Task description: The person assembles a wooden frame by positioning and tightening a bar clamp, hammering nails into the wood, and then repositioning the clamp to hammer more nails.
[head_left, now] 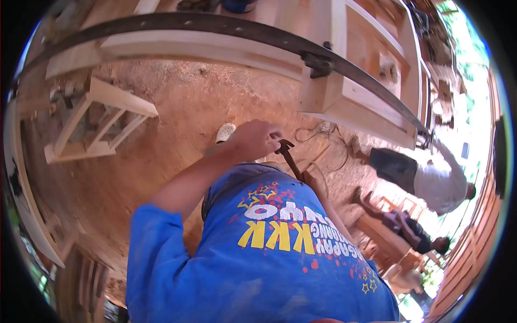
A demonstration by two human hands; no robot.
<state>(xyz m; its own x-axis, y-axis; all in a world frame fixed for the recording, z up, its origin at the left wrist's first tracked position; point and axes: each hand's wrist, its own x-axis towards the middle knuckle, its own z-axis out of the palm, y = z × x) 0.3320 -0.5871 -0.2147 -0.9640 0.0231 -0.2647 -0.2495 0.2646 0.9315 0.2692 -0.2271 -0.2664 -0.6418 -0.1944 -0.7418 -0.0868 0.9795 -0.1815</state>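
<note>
My left hand (255,139) is raised in front of my waist, its fingers curled in a pinch. Whatever is between the fingertips, if anything, is too small to make out. Right beside those fingertips is the dark head of a claw hammer (285,146). Its handle slants down toward my right hand (312,182), which is closed around it and mostly hidden by the edge of my blue shirt (258,269).
A pale wooden frame (323,97) with a long dark metal bar clamp (215,22) spans the top. A small wooden frame (102,118) stands at left. Cord (323,129) lies on the dirt floor. Two people (439,185) are at right, near a wooden bench (382,234).
</note>
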